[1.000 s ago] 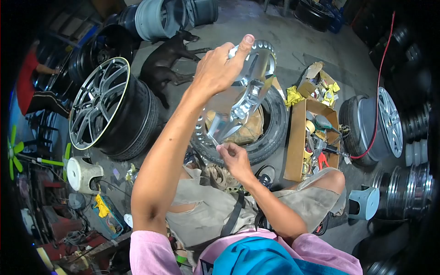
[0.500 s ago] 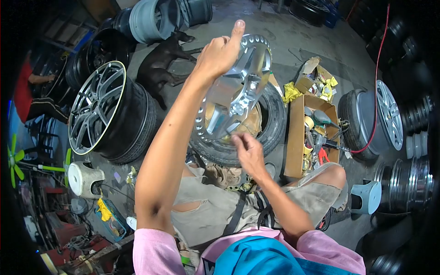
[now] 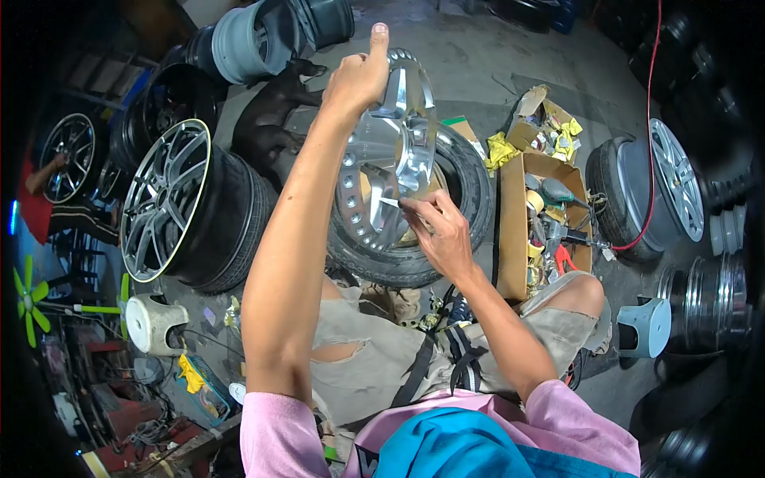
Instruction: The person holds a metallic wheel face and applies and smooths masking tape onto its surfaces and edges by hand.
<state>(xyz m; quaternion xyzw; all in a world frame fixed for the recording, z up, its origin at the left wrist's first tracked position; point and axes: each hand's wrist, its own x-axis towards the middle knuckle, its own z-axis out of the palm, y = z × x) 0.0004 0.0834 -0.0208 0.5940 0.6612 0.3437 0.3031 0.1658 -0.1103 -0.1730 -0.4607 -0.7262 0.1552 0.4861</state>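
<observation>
This is looking like a wheel workshop. A shiny wheel [image 3: 416, 151] is leaning up over a tyre [image 3: 474, 187] that is lying flat. More wheels are crowding the room: a spoked one [image 3: 167, 199] is facing out at the left, plain grey rims [image 3: 239, 48] are sitting at the back, and bright rims [image 3: 709, 303] are lining the right side. A long cardboard box [image 3: 514, 231] is holding a jumble of tools, a red hose [image 3: 652, 143] is trailing past it, and everything is resting around a bare grey floor [image 3: 446, 48].
</observation>
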